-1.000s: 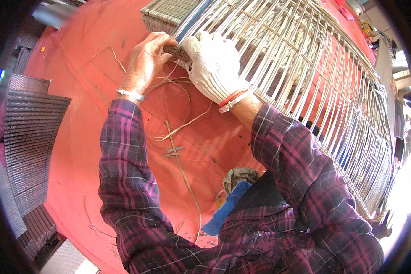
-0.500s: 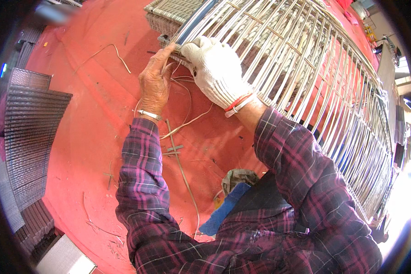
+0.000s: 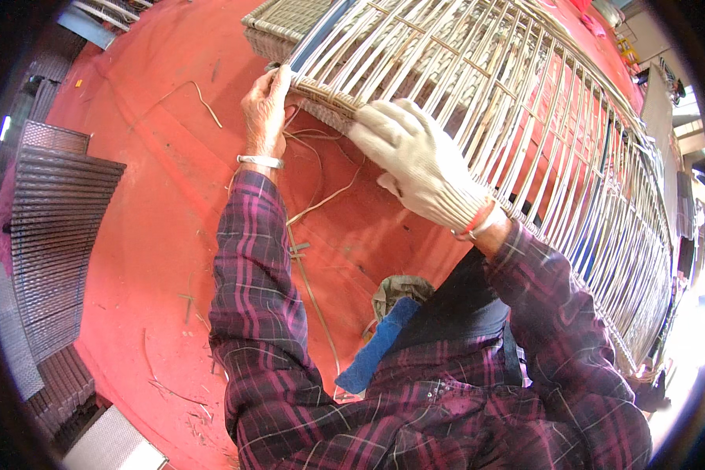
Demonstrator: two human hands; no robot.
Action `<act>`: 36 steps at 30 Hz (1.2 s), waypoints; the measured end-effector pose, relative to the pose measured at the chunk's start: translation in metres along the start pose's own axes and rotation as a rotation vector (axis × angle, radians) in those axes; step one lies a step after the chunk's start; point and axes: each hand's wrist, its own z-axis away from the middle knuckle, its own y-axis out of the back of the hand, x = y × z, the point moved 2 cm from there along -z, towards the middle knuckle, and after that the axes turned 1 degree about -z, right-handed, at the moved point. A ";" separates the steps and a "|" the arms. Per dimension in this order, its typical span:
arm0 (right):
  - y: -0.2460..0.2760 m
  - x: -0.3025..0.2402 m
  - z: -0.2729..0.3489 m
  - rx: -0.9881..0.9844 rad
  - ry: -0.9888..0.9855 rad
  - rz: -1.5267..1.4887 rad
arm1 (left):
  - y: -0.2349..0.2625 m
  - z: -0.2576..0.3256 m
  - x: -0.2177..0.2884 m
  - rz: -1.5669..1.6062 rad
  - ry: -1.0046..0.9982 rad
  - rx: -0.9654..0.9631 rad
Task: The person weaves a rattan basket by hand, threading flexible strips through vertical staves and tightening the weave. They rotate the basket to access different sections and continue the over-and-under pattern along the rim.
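A large lattice panel of pale cane rods (image 3: 478,86) with a woven rim slants from the upper middle to the right. My bare left hand (image 3: 265,117) is closed on its near-left corner, thumb and fingers pinching the rim beside a dark blue bar (image 3: 321,35). My right hand (image 3: 423,160), in a white knitted glove, rests its fingertips at the woven edge right of that corner. The right thumb stands apart from the fingers, with nothing visible between them. Thin loose strands (image 3: 321,205) hang below the edge and trail onto the red floor covering.
A woven box (image 3: 272,27) stands beyond the panel's left corner. Dark woven panels (image 3: 59,227) are stacked at the left, with a pale panel (image 3: 113,442) below them. Cane scraps litter the red covering (image 3: 157,274). A blue cloth (image 3: 380,345) lies by my lap.
My right hand has moved right and slightly down, away from the corner and my left hand, uncovering the woven rim. My left hand has shifted up slightly and stays at the corner.
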 end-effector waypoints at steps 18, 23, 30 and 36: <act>-0.021 0.006 -0.019 0.237 -0.285 -0.029 | -0.010 0.033 0.011 -0.923 -1.150 -0.115; -0.038 0.008 -0.040 0.296 -0.304 0.142 | -0.016 0.035 0.034 -1.004 -1.094 -0.307; -0.043 0.007 -0.046 0.329 -0.304 0.159 | -0.014 0.024 0.038 -0.961 -1.186 -0.377; -0.044 0.007 -0.045 0.280 -0.225 0.096 | -0.014 0.027 0.033 -0.928 -1.260 -0.315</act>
